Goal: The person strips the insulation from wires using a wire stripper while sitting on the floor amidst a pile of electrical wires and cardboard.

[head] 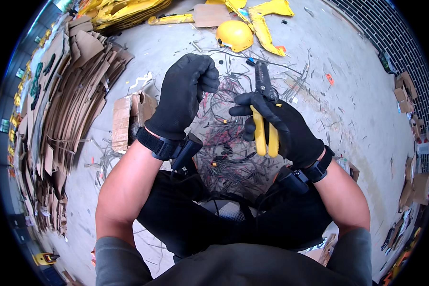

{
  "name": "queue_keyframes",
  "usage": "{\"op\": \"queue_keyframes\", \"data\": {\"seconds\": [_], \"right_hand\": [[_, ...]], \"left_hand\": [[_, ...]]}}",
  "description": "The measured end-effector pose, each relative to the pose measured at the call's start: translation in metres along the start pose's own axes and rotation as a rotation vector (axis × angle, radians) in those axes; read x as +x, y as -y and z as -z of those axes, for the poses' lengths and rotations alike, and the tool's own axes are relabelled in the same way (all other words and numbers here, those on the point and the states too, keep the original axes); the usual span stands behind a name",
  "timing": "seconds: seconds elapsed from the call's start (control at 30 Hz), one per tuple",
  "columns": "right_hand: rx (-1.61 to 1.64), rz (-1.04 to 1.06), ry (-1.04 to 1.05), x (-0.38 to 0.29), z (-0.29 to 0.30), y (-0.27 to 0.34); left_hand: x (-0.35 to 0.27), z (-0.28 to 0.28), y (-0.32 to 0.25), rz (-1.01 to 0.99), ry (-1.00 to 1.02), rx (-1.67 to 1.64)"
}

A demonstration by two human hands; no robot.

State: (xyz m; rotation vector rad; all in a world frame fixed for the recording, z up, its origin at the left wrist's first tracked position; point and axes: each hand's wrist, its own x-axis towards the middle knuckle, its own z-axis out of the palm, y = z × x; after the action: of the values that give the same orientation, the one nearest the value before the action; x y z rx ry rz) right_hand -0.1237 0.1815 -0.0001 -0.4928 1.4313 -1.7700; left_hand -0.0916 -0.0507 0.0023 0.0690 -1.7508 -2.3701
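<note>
My left hand (189, 93), in a black work glove, is raised with its fingers curled; whether something thin lies between them cannot be told. To its right, my right hand (279, 125), gloved alike, holds a wire stripper (264, 84) with yellow handles, its dark jaws pointing away from me. The handles rest between my thumb side and fingers, slightly spread. Beneath and between both hands, a heap of black and red wire scraps (225, 143) covers the floor. A black cable (271, 61) with a blue connector (250, 61) lies beyond the stripper's tip.
An opened cardboard box (121, 123) stands left of the wires. Farther left rises a tall stack of flattened cardboard (75, 85). A yellow helmet (235, 35) and yellow plastic panels (262, 28) lie ahead. More boxes (404, 91) stand along the slatted wall at right.
</note>
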Motion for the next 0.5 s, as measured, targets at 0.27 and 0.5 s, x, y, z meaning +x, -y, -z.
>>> {"op": "queue_keyframes", "data": {"seconds": [0.27,0.5], "right_hand": [[0.24,0.146,-0.091,0.014,0.005,0.003],[0.286,0.101,-0.223,0.018,0.014,0.018]], "left_hand": [[-0.011,-0.036,-0.007,0.204,0.117,0.123],[-0.024,-0.038,0.002,0.395,0.138,0.245]]}}
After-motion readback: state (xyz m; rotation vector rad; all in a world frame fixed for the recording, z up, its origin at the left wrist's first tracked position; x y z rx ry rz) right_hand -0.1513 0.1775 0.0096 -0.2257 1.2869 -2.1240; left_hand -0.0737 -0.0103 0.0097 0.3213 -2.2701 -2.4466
